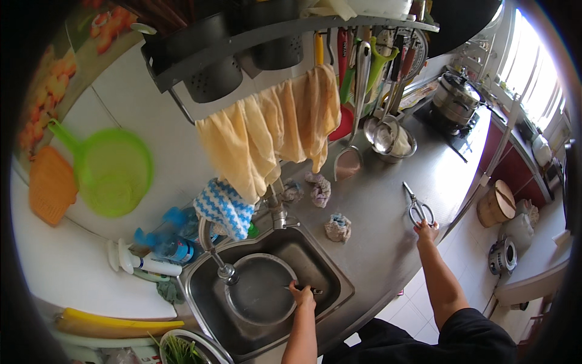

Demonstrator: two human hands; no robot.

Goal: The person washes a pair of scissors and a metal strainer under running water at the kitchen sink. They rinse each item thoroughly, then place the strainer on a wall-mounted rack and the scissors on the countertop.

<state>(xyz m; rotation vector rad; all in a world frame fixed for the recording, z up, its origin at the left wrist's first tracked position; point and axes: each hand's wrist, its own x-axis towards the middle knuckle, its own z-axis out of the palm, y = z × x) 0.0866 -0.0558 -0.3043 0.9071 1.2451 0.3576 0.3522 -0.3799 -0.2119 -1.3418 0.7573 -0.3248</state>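
My left hand [303,295] is over the right side of the stainless steel sink [327,305], gripping a tool with a dark handle [317,291]. Its working end is mostly hidden by my fingers and too small to name. Beneath the hand, a round metal basin [261,291] sits in the sink under the faucet [223,268]. Out to the right, my right hand [426,230] holds a pair of scissors [419,209] by the finger loops, near the counter's front edge. The scissors' blades look closed and point away from me, over the steel counter [377,214].
Crumpled scouring cloths [338,227] lie behind the sink's right corner. Yellow cloths [273,127] and utensils hang from a rack above. Blue bottles [175,245] stand left of the faucet. A bowl of green vegetables [182,350] is at lower left, a steamer pot [454,98] on the stove.
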